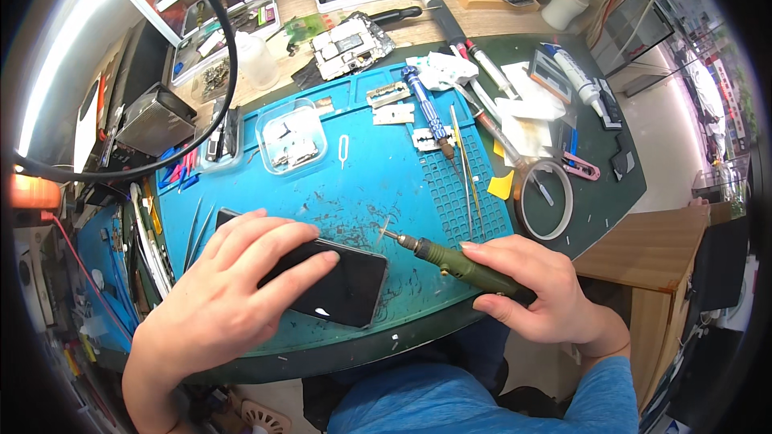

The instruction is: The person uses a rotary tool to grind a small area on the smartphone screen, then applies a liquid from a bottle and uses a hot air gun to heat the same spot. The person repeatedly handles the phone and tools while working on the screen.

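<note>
A black smartphone (350,288) lies tilted on a blue repair mat (241,201). My left hand (229,281) grips it from the left, with fingers across its far edge and the glass. In my right hand (543,289) is a dark green rotary tool (462,265). Its thin cutting disc (383,231) points left, just above the mat near the phone's far right corner, and appears apart from the phone. Whether the disc is spinning I cannot tell. Dark scuffs and crumbs mark the mat around that corner. Tweezers (199,233) rest left of the phone.
Beyond the phone are a SIM eject pin (344,150) and a clear tub (262,145) of small parts. A blue screwdriver (430,112), razor blades (392,115) and a tape roll (523,210) lie to the right. A black cable (234,56) loops across the upper left.
</note>
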The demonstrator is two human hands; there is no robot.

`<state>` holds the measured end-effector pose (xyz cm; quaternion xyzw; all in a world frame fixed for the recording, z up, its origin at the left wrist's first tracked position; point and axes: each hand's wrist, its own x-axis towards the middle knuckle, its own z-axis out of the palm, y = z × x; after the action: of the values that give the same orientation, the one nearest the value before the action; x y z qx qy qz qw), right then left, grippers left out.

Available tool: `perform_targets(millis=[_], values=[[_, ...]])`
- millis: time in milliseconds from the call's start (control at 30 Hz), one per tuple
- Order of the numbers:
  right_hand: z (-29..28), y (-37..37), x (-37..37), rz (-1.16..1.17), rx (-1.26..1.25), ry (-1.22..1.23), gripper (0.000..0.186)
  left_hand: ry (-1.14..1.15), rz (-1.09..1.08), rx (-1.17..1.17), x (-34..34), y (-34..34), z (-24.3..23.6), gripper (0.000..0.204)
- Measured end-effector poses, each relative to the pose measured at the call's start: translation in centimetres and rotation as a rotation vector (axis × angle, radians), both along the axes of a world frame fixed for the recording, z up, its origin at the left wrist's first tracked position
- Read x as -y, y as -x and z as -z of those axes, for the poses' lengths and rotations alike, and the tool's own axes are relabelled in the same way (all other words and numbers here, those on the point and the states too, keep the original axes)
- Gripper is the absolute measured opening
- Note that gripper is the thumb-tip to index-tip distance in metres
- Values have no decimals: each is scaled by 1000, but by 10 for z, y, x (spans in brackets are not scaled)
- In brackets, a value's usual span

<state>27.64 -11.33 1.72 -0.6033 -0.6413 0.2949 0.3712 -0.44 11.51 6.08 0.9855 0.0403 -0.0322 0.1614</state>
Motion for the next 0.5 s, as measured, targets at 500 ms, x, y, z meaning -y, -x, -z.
perform_targets(millis=[500], values=[[-3,-10,7,0,-69,56,59,-70,-6,-85,8,-16,-3,72]])
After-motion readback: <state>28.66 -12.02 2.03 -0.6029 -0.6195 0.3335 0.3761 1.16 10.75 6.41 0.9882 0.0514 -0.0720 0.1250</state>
